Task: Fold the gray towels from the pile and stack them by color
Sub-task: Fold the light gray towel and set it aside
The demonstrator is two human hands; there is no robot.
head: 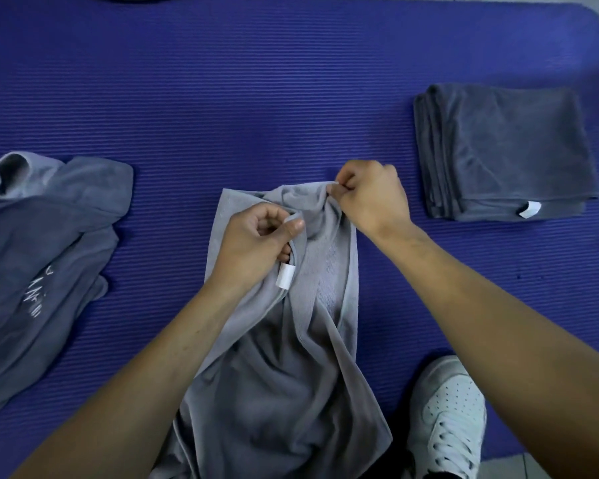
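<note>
My shoe (452, 413) sits nearest, at the mat's (222, 98) edge. The light gray towel (284, 357) drapes from my lap onto the mat. My left hand (256, 243) pinches one far corner just above its white tag (285, 276) and my right hand (370, 195) pinches the other, probably to spread it flat for folding. The unfolded pile (42, 257) waits left; the folded dark stack (502, 150) lies far right.

hands (312, 216) pinching gray towel (284, 357), blue mat (222, 98)
</note>
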